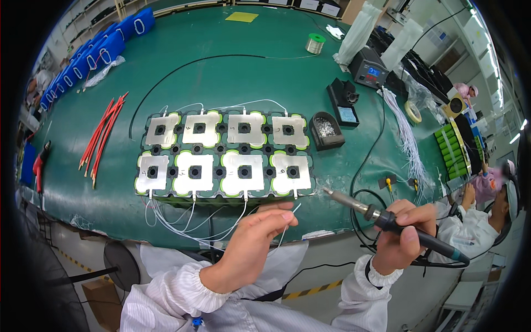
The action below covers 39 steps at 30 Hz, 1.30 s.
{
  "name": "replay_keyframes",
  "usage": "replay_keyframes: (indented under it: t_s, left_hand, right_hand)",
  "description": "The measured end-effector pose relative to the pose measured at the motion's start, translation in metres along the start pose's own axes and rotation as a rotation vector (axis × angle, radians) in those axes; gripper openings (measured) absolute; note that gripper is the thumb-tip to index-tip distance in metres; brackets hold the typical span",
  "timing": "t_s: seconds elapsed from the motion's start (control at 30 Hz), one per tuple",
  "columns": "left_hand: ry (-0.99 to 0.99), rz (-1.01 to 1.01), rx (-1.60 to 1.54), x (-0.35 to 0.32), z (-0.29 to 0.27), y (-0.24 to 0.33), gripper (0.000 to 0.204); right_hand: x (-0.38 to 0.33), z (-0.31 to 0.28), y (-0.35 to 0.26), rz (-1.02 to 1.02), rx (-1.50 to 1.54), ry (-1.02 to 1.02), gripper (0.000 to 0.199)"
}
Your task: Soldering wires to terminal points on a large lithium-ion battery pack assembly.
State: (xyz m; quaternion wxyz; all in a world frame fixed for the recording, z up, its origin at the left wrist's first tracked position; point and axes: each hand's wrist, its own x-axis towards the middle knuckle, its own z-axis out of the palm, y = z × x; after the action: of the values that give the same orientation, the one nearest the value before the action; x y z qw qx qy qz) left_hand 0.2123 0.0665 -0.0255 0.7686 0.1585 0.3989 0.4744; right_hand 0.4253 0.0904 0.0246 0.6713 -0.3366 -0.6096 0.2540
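Observation:
In my right hand (406, 232) a soldering iron (387, 220) is gripped like a pen, its tip pointing left toward the near right corner of a battery pack (220, 149). The tip stays apart from the pack. My left hand (257, 235) is closed at the pack's near edge, with a thin white wire (284, 235) pinched between thumb and fingers. The pack has a black cell holder, green cells and two rows of square metal plates (243, 185). White leads (191, 218) run from the plates, several hanging over the near side toward my left forearm.
Right of the pack stand a tip cleaner (327, 143), an iron stand (332, 97) and a soldering station (368, 69). Its cable loops near my right hand. White wires (408, 141) lie farther right, red wires (105, 133) left. A solder spool (315, 44) stands behind. A person (475, 232) sits at right.

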Motion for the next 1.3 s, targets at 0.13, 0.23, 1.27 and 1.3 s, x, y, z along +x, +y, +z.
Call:
replay_keyframes:
  t_s: [0.13,0.23,1.27,1.3]
  left_hand:
    - [0.007,-0.062,-0.089,0.006,0.001,0.004,0.017]
    - [0.027,-0.086,-0.127,0.005,0.001,0.006,0.019]
    - [0.042,-0.089,-0.176,0.004,0.006,0.007,0.020]
    - [0.037,-0.091,-0.179,0.005,0.005,0.007,0.020]
  right_hand:
    - [0.005,0.005,0.014,-0.068,0.039,-0.099,0.022]
    - [0.007,0.006,0.018,-0.025,0.050,-0.141,0.023]
    - [0.007,0.010,0.024,0.050,-0.010,-0.214,0.023]
    - [0.007,0.010,0.024,0.050,-0.010,-0.214,0.023]
